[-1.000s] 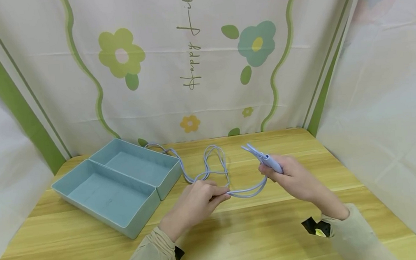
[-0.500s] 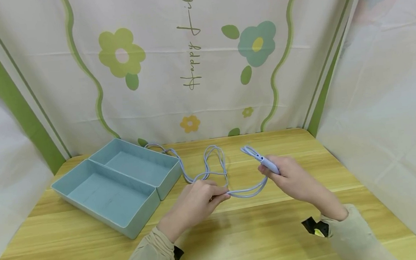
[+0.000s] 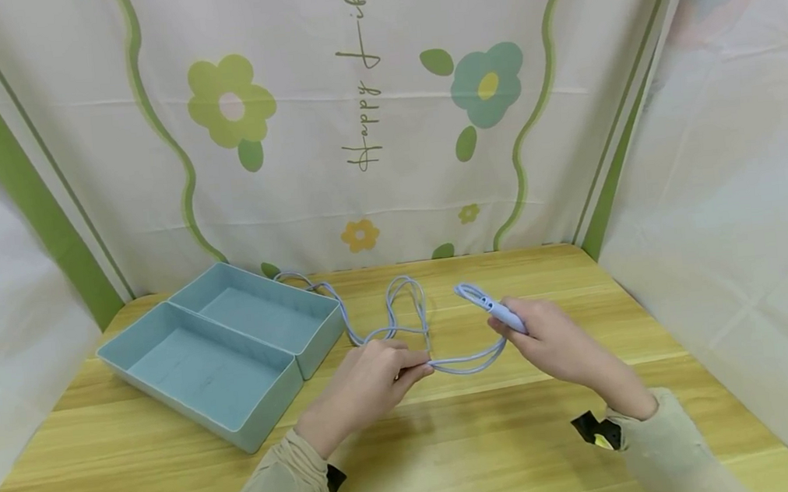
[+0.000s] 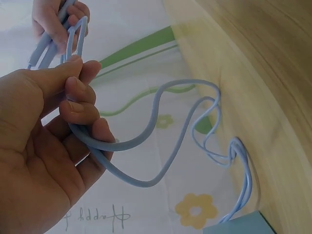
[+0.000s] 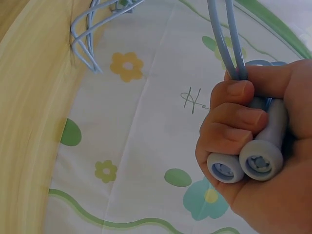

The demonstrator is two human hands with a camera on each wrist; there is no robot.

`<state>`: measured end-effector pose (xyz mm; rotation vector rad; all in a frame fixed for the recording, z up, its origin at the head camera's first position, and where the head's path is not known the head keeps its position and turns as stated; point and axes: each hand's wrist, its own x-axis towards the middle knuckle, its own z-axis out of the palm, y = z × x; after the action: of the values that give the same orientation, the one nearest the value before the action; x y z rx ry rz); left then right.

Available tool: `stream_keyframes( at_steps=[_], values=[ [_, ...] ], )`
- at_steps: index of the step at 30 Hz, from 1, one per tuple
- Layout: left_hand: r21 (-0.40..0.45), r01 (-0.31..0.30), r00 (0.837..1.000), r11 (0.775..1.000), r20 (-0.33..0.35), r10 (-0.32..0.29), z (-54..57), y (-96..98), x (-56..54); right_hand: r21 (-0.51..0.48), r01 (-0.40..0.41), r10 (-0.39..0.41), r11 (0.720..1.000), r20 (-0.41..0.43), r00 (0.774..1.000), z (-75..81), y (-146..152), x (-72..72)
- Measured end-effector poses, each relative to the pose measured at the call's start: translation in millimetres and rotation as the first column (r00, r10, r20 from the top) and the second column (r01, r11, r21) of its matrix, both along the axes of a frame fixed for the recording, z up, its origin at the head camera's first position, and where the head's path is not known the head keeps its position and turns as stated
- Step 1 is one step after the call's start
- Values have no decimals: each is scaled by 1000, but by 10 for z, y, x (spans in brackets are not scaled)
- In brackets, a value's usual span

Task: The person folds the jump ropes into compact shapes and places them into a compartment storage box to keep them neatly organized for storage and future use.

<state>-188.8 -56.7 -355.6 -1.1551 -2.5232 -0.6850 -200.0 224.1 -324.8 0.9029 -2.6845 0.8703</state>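
A light blue jump rope (image 3: 467,370) runs between both hands. In my right hand (image 3: 550,340) its two handles (image 5: 265,156) are gripped side by side; the right wrist view shows their round ends below the fingers, and strands of rope leave the top of the fist. My left hand (image 3: 371,382) pinches the doubled cord between thumb and fingers, seen closely in the left wrist view, where the left fingers (image 4: 80,107) curl around it. A short span of cord sags between the hands. The rest of the rope (image 4: 234,156) lies loosely looped across the table toward the back left.
Two shallow blue-grey bins (image 3: 277,403) stand side by side at the left of the wooden table (image 3: 497,456), with nothing inside. The rope's far end passes behind the rear bin (image 3: 321,338). A flower-printed cloth (image 3: 315,151) hangs at the table's back edge.
The handles in my right hand have tilted, and the cord loop beyond them has dropped lower. My left hand has barely moved.
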Motion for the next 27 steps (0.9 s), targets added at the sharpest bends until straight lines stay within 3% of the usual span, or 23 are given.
stream_keyframes(
  at_steps=[10,16,21,27],
  values=[
    [-19,23,1000,1000,12,-23,65,-24,-30,72,-16,10,997,75,997,22,22,18],
    [-25,71,997,997,10,-71,121,-31,-126,41,-55,52,998,61,997,72,22,65],
    [-55,114,993,992,50,-111,163,-16,-236,13,-113,112,994,39,993,122,12,120],
    [-104,111,992,988,67,-104,202,8,-303,12,-133,132,991,39,990,138,-1,140]
  ],
)
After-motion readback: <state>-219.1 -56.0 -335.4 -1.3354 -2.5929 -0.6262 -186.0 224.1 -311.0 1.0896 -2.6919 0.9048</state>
